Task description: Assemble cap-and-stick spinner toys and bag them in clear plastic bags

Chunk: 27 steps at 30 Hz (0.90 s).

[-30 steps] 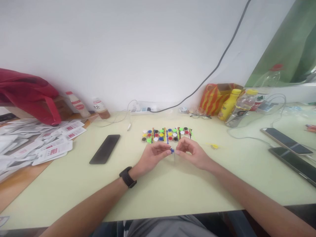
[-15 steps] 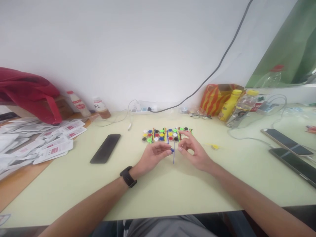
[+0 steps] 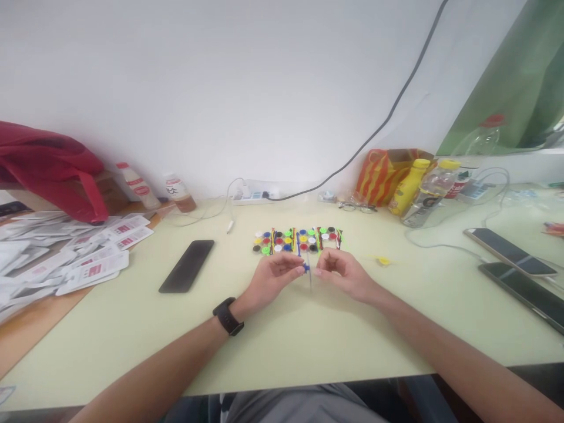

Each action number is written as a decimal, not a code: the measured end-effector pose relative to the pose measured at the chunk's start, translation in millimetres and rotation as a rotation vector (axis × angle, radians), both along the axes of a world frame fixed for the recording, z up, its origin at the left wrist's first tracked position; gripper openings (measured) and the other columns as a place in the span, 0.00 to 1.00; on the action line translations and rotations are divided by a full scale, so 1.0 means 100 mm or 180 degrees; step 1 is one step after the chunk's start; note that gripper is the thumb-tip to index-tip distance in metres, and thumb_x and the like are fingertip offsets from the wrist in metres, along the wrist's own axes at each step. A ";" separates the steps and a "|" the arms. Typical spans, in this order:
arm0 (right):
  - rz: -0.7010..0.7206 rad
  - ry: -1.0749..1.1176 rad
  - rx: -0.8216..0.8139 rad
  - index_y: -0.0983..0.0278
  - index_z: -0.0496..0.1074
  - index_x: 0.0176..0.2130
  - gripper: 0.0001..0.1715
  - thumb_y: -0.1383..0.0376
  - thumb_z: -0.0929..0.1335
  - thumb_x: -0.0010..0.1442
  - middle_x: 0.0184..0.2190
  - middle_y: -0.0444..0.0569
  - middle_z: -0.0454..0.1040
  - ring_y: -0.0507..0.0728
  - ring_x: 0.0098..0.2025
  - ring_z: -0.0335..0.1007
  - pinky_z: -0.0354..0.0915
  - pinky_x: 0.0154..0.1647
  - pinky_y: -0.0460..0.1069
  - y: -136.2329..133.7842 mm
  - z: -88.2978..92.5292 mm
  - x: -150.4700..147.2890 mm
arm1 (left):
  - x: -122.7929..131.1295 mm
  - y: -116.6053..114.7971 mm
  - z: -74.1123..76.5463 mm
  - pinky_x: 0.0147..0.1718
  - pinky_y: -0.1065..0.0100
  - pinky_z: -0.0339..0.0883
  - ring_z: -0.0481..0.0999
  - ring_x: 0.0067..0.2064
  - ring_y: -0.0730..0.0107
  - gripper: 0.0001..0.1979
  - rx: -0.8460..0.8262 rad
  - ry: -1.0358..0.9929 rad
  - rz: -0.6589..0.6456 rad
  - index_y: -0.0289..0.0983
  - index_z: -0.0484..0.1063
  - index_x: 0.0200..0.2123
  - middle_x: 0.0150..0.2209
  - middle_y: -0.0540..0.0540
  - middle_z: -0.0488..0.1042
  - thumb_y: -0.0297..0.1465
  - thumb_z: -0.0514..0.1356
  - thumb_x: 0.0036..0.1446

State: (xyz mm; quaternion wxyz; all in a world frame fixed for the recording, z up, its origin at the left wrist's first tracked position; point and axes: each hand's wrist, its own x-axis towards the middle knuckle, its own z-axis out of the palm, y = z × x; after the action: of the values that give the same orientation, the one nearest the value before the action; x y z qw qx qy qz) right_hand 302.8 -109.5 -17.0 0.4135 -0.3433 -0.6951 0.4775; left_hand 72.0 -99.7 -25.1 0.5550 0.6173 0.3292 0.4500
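My left hand (image 3: 279,275) pinches a small blue plastic piece (image 3: 306,268) between thumb and fingertips, above the table. A thin upright strip (image 3: 311,281) stands at that piece's right end; it looks faint and blurred. Just right of the strip is my right hand (image 3: 346,273), its fingers curled and thumb and fingertip closed together. What it holds, if anything, is too small to make out. Beyond both hands lie rows of round coloured discs (image 3: 278,241) with thin coloured strips (image 3: 294,239) between them. A small yellow piece (image 3: 383,261) lies right of my right hand.
A black phone (image 3: 187,266) lies to the left, beside piled white packets (image 3: 94,270). Two more phones (image 3: 511,252) rest at the right. Bottles (image 3: 429,197), a striped bag (image 3: 374,179), glasses (image 3: 356,207) and a power strip (image 3: 253,197) stand or lie along the wall.
My right hand's raised fingers have curled down and its thumb and fingertip have closed. The strip has gone from clear blue to faint and blurred. My left hand keeps its pinch.
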 end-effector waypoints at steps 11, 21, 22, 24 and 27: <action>-0.0010 -0.0035 0.0051 0.61 0.71 0.41 0.15 0.54 0.73 0.64 0.37 0.46 0.75 0.54 0.35 0.72 0.70 0.39 0.50 0.00 -0.04 -0.02 | 0.00 0.00 -0.02 0.48 0.64 0.76 0.81 0.43 0.65 0.13 0.0010 0.0052 -0.0072 0.35 0.81 0.41 0.41 0.42 0.82 0.35 0.73 0.57; -0.0281 -0.0170 0.0398 0.60 0.71 0.52 0.17 0.54 0.68 0.69 0.33 0.44 0.71 0.52 0.28 0.63 0.61 0.29 0.48 -0.05 -0.05 -0.01 | 0.00 0.00 0.01 0.48 0.64 0.76 0.81 0.43 0.64 0.14 -0.0077 0.0014 -0.0020 0.34 0.81 0.42 0.41 0.42 0.82 0.36 0.73 0.56; -0.0136 -0.0291 0.0271 0.62 0.74 0.40 0.17 0.52 0.67 0.70 0.28 0.43 0.68 0.51 0.25 0.60 0.58 0.27 0.48 -0.04 -0.05 0.01 | 0.00 0.00 0.00 0.48 0.64 0.76 0.81 0.43 0.64 0.14 -0.0081 0.0012 -0.0019 0.34 0.81 0.42 0.41 0.42 0.82 0.36 0.73 0.56; 0.0225 -0.0521 -0.0015 0.63 0.64 0.21 0.32 0.48 0.64 0.71 0.19 0.41 0.58 0.50 0.21 0.51 0.52 0.24 0.49 -0.01 -0.02 0.04 | 0.00 0.00 0.00 0.47 0.64 0.76 0.81 0.43 0.64 0.14 -0.0083 0.0007 -0.0015 0.34 0.81 0.42 0.41 0.42 0.82 0.36 0.73 0.56; 0.0384 -0.0472 -0.0134 0.62 0.57 0.18 0.36 0.46 0.64 0.71 0.17 0.40 0.53 0.49 0.21 0.48 0.49 0.24 0.49 0.02 0.00 0.07 | 0.00 0.00 -0.01 0.47 0.64 0.77 0.81 0.43 0.64 0.13 -0.0085 0.0004 -0.0009 0.35 0.81 0.42 0.41 0.43 0.82 0.36 0.73 0.56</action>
State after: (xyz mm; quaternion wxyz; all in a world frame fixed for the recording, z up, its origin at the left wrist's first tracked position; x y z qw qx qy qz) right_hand 309.7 -107.2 -17.2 0.3240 -0.3438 -0.7331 0.4893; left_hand 71.8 -99.6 -26.1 0.5637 0.6106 0.3346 0.4444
